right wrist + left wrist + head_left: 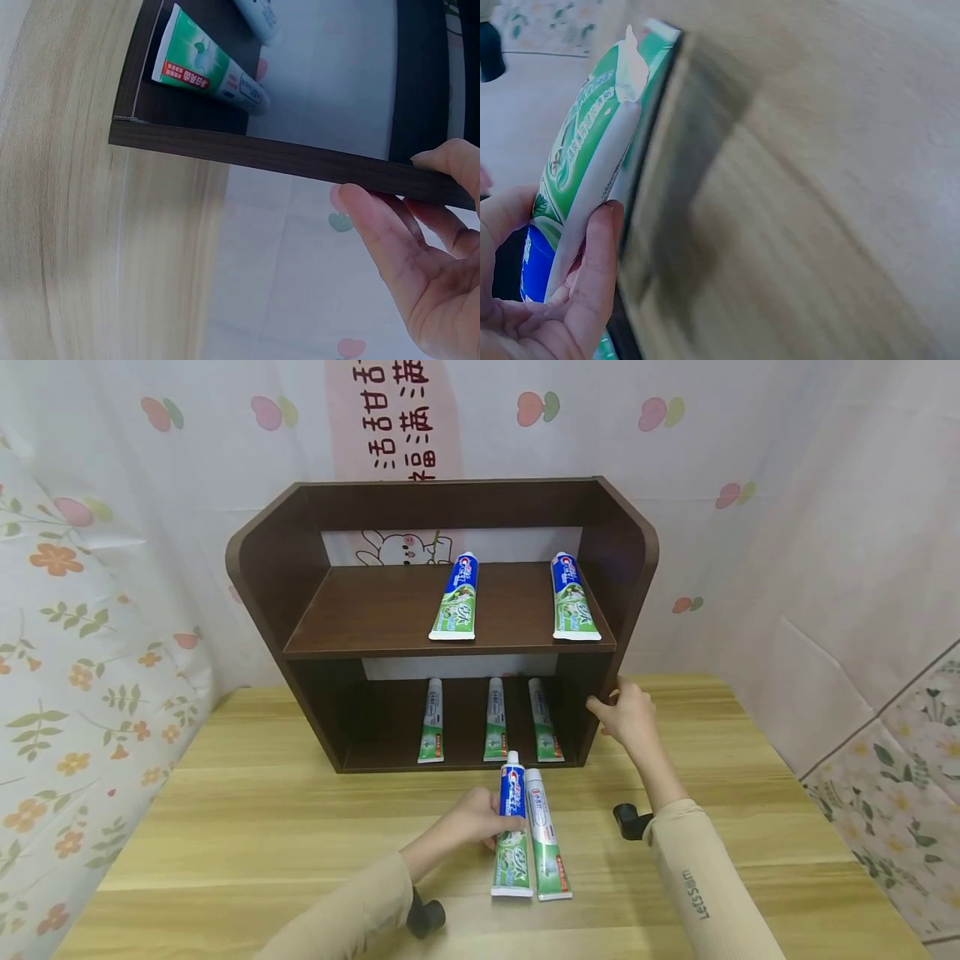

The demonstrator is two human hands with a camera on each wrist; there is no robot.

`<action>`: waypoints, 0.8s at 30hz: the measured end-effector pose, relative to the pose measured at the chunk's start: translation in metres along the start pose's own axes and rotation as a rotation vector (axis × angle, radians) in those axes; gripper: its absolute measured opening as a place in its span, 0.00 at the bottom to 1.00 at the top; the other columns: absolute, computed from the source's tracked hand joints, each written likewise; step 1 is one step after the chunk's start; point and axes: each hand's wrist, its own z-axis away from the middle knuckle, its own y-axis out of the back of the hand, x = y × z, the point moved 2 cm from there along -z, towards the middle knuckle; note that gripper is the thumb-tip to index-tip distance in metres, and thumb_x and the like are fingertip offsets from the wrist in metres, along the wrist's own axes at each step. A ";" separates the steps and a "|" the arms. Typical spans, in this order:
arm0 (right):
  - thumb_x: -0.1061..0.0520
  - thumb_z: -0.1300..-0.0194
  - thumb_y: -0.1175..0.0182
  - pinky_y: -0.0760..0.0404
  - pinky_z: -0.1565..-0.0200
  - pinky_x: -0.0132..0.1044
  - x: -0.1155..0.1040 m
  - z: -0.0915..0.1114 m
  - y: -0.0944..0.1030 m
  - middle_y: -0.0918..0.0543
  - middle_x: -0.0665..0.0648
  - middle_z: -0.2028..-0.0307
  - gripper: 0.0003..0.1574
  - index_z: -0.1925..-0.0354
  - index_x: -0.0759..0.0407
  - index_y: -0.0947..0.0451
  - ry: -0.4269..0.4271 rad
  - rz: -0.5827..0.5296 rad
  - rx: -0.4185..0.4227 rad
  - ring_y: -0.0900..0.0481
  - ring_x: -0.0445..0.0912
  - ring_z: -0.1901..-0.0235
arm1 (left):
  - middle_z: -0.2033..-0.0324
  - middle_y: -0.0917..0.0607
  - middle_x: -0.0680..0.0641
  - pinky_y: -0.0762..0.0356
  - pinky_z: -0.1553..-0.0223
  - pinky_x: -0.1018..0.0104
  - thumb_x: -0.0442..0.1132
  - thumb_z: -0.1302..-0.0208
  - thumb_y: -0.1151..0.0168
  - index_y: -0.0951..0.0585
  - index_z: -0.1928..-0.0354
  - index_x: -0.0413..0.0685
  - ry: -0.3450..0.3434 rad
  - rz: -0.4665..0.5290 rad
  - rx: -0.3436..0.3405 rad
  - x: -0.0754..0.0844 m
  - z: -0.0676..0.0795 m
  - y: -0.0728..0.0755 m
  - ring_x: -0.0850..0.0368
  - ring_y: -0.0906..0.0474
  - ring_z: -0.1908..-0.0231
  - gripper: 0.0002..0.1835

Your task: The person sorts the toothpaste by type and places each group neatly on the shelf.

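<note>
Toothpaste tube [513,831], blue and green, lies on the table [247,827] just before the shelf [442,618], touching a white tube [546,839] on its right. It is grasped near the middle by the left hand [474,818], fingers curled about it. The shelf's right side panel is held by the right hand [626,714]. By judgement, the tube is best lifted clear of its neighbour while the shelf is steadied.
</note>
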 end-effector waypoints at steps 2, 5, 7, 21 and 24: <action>0.53 0.41 0.46 0.24 0.76 0.34 -0.001 0.000 -0.001 0.20 0.72 0.63 0.20 0.57 0.68 0.30 0.002 -0.001 0.001 0.18 0.48 0.84 | 0.80 0.17 0.45 0.19 0.77 0.63 0.42 0.49 0.33 0.21 0.73 0.37 -0.010 -0.003 0.007 0.004 0.004 0.005 0.58 0.22 0.84 0.13; 0.53 0.41 0.46 0.23 0.76 0.34 -0.001 0.000 -0.001 0.20 0.73 0.63 0.20 0.57 0.68 0.29 0.008 -0.006 0.007 0.18 0.48 0.84 | 0.80 0.17 0.46 0.19 0.75 0.61 0.43 0.49 0.32 0.22 0.74 0.37 -0.017 -0.021 0.026 0.010 0.011 0.013 0.58 0.22 0.84 0.15; 0.53 0.41 0.46 0.22 0.76 0.35 -0.001 0.001 -0.001 0.20 0.73 0.63 0.20 0.57 0.68 0.29 0.007 -0.010 0.010 0.18 0.48 0.84 | 0.80 0.18 0.46 0.19 0.76 0.60 0.44 0.49 0.32 0.23 0.73 0.37 -0.033 -0.033 0.038 0.014 0.015 0.019 0.57 0.23 0.84 0.15; 0.54 0.40 0.47 0.26 0.78 0.31 0.002 0.001 -0.001 0.21 0.73 0.63 0.21 0.55 0.69 0.30 0.009 -0.007 0.008 0.18 0.49 0.83 | 0.76 0.18 0.45 0.18 0.72 0.61 0.43 0.48 0.33 0.23 0.65 0.32 -0.100 -0.041 0.017 0.036 0.047 0.051 0.60 0.22 0.79 0.19; 0.53 0.40 0.47 0.26 0.78 0.31 0.002 0.001 -0.001 0.20 0.73 0.63 0.20 0.56 0.69 0.30 0.011 -0.002 0.009 0.18 0.49 0.83 | 0.76 0.18 0.45 0.18 0.73 0.63 0.44 0.48 0.33 0.23 0.65 0.32 -0.094 -0.042 0.021 0.040 0.052 0.057 0.60 0.21 0.79 0.19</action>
